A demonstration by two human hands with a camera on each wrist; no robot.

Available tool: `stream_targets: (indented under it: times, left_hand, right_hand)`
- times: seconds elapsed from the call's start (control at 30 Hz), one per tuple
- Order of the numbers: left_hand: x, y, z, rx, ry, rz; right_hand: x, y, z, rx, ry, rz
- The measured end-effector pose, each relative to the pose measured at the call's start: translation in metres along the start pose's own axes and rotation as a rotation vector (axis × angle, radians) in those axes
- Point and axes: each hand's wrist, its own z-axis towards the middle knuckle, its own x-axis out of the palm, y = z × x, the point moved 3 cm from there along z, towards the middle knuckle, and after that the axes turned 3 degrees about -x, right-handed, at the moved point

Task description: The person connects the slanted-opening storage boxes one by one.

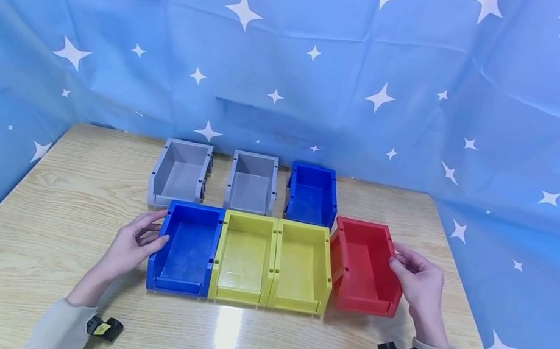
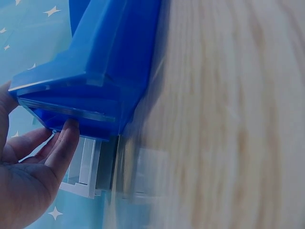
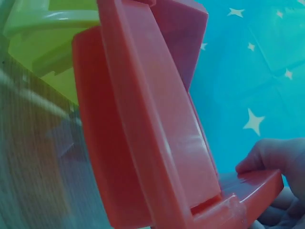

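Note:
My left hand (image 1: 138, 240) grips the left side wall of a blue bin (image 1: 188, 248), thumb over its rim and fingers along the outside. In the left wrist view, the fingers curl against that blue bin (image 2: 109, 71). Two yellow bins (image 1: 245, 258) (image 1: 300, 264) stand side by side, right of the blue one. With thumb inside and fingers outside, my right hand (image 1: 419, 282) pinches the right wall of a red bin (image 1: 365, 269). The red bin sits slightly turned, its near left part beside the right yellow bin. In the right wrist view, the red bin (image 3: 147, 119) fills the middle.
Behind this row stand two grey bins (image 1: 182, 176) (image 1: 252, 185) and another blue bin (image 1: 312, 195). All are on a wooden table (image 1: 60, 193), whose back edge meets a blue star-patterned cloth (image 1: 298, 66).

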Motion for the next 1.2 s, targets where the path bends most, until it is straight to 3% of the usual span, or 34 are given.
stream_targets:
  times: [0.27, 0.4, 0.53, 0.7, 0.8, 0.9, 1.0, 1.2]
  left_hand:
    - [0.0, -0.001, 0.0, -0.01, 0.001, -0.008]
    - [0.0, 0.0, 0.0, -0.012, 0.003, -0.008]
    - [0.0, 0.0, 0.001, -0.009, 0.001, -0.017]
    - [0.0, 0.002, 0.001, -0.001, -0.007, -0.046]
    - [0.0, 0.003, 0.001, 0.007, -0.011, -0.05]
    - [0.0, 0.003, 0.001, 0.009, -0.01, -0.049]
    - [0.0, 0.003, 0.001, 0.002, -0.008, -0.045]
    - [0.0, 0.002, 0.001, -0.002, -0.007, -0.039]
  right_hand:
    - [0.001, -0.006, -0.003, -0.01, 0.021, 0.069]
    - [0.001, 0.0, -0.004, -0.119, -0.049, 0.001]
    - [0.005, 0.015, -0.006, -0.312, -0.088, -0.074]
    - [0.017, 0.037, -0.006, -0.573, 0.049, -0.205]
    - [0.026, 0.044, -0.005, -0.659, 0.191, -0.253]
    - [0.036, 0.045, -0.004, -0.683, 0.326, -0.282]
    - [0.043, 0.045, -0.003, -0.688, 0.406, -0.344]
    - [0.049, 0.043, -0.004, -0.67, 0.417, -0.428]
